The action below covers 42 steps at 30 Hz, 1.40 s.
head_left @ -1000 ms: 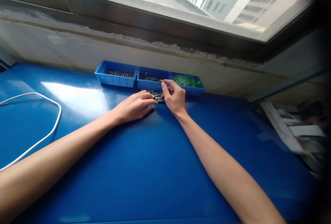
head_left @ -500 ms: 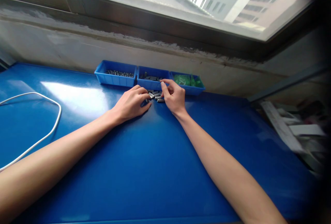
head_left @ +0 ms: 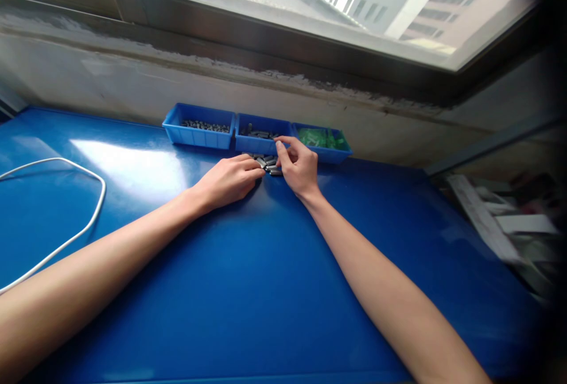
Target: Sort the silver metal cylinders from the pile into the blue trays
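Small metallic cylinder-like pieces lie in a loose pile on the blue tabletop, in front of the middle bin. At the pile's left edge is my left hand, palm down with fingers drawn together; whatever its fingertips hold, if anything, is hidden. My right hand is over the pile's right side, close to the front wall of the middle blue bin. Its thumb and index finger come together in a pinch, and anything between them is too small to make out. Similar grey pieces lie inside that bin.
A left blue bin holds many small grey parts. The right bin contains green, plastic-looking pieces. A white cable curves over the blue table at left. Behind stand a wall and window frame.
My left hand's thumb and fingers have closed together at the pile, and its fingertips have shifted slightly right. My right hand has hardly moved.
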Each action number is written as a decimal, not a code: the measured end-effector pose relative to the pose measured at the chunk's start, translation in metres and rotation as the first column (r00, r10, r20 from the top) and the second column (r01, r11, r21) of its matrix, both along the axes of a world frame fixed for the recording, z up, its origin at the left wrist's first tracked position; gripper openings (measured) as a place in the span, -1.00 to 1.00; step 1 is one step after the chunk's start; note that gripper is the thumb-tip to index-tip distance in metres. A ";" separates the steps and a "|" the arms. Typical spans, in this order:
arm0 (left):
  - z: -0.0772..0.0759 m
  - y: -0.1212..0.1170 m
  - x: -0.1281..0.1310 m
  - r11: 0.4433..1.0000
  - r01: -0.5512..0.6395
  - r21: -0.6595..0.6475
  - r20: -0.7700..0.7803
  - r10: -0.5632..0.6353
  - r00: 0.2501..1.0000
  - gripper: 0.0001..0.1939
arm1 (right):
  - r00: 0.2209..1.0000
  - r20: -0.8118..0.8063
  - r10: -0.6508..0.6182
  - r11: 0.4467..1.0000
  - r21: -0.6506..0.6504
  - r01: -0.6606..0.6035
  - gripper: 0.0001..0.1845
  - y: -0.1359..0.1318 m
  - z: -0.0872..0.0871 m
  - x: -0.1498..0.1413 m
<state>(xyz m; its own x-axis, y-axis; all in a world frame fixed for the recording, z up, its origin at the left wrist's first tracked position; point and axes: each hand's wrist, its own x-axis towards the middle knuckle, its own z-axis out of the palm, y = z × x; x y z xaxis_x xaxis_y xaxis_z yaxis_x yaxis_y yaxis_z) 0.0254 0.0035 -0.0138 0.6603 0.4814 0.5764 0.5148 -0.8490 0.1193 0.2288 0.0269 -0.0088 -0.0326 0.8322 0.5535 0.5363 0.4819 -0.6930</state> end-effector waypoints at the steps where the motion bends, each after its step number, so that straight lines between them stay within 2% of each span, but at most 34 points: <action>1: 0.001 0.000 0.000 1.000 0.018 -0.005 -0.002 -0.018 1.000 -0.71 | 1.000 0.004 -0.003 1.000 0.000 0.003 -0.66 0.000 0.000 0.000; 6: 0.004 0.001 -0.001 0.997 0.075 -0.029 0.009 -0.075 0.997 -0.75 | 1.000 0.018 -0.005 1.000 0.002 0.005 -0.64 0.000 -0.001 0.000; 12: 0.000 0.003 -0.003 0.994 0.093 -0.061 0.040 -0.091 0.995 -0.74 | 1.000 0.012 -0.003 1.000 0.007 0.003 -0.65 0.000 -0.001 0.000; 16: 0.000 0.005 -0.003 0.994 0.078 -0.081 0.182 -0.062 0.981 -0.74 | 1.000 0.004 -0.007 1.000 0.013 0.007 -0.67 -0.001 0.000 0.000; 20: 0.005 0.008 -0.004 0.978 0.015 -0.209 0.446 0.081 0.891 -0.74 | 1.000 0.023 -0.002 1.000 0.012 0.001 -0.68 -0.004 0.003 -0.002; 23: 0.006 0.011 -0.005 0.961 0.025 -0.275 0.539 0.132 0.832 -0.68 | 0.998 0.059 0.019 0.999 0.030 -0.021 -0.73 -0.007 0.005 -0.003; 27: 0.006 0.011 -0.005 0.895 0.113 -0.431 0.632 0.210 0.746 -0.60 | 0.987 0.142 0.072 0.996 0.048 -0.079 -0.76 -0.011 0.005 -0.004; 31: 0.008 0.011 -0.006 0.817 0.209 -0.537 0.673 0.266 0.690 -0.54 | 0.947 0.267 0.180 0.972 0.101 -0.214 -0.71 -0.015 0.002 -0.004; 33: 0.008 0.011 -0.006 0.800 0.235 -0.553 0.675 0.265 0.688 -0.56 | 0.929 0.310 0.204 0.958 0.133 -0.255 -0.69 -0.015 0.000 -0.004; 39: 0.008 0.011 -0.006 0.793 0.233 -0.563 0.620 0.219 0.754 -0.57 | 0.941 0.289 0.175 0.957 0.174 -0.232 -0.70 -0.011 -0.005 -0.005; 42: 0.009 0.009 -0.005 0.837 0.136 -0.530 0.561 0.226 0.796 -0.60 | 0.941 0.294 0.171 0.954 0.189 -0.232 -0.71 -0.010 -0.006 -0.005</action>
<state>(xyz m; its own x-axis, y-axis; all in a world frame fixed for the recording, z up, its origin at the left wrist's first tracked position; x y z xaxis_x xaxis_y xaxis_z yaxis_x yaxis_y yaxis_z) 0.0206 0.0127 -0.0053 0.2517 0.8395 0.4816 0.2242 -0.5347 0.8148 0.2240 0.0170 -0.0145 -0.3610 0.6522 0.6666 0.5643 0.7218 -0.4006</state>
